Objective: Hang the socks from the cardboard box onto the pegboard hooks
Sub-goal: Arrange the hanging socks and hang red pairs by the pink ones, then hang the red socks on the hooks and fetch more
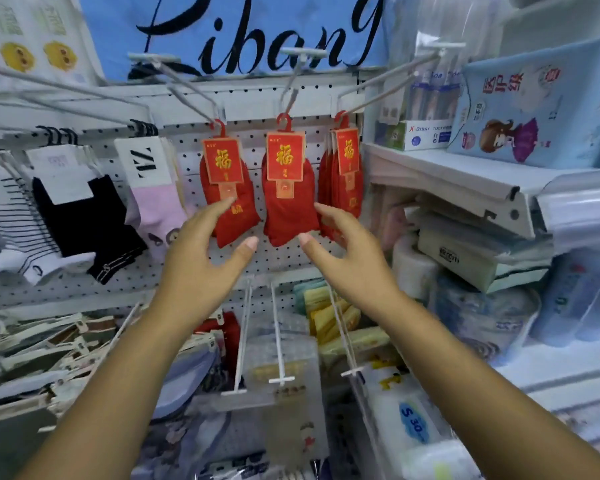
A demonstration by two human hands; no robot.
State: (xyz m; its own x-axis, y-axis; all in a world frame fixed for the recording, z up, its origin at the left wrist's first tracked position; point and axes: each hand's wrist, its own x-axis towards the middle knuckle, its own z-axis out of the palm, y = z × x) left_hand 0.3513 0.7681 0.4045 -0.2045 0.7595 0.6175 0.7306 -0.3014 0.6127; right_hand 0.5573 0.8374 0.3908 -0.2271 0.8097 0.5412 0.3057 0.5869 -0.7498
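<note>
socks (286, 209) in red between left hand (201, 258) and right hand (350, 258), both empty, outspread

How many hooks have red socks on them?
3: left red pack by the left hand, middle red pack between the hands, right red stack by the right hand, possibly hiding more.

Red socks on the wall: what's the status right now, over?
Hands open, empty: left hand and right hand either side of the middle red socks. Three red lots hang on the pegboard hooks. Nothing blocking; cardboard box not in view.
</note>
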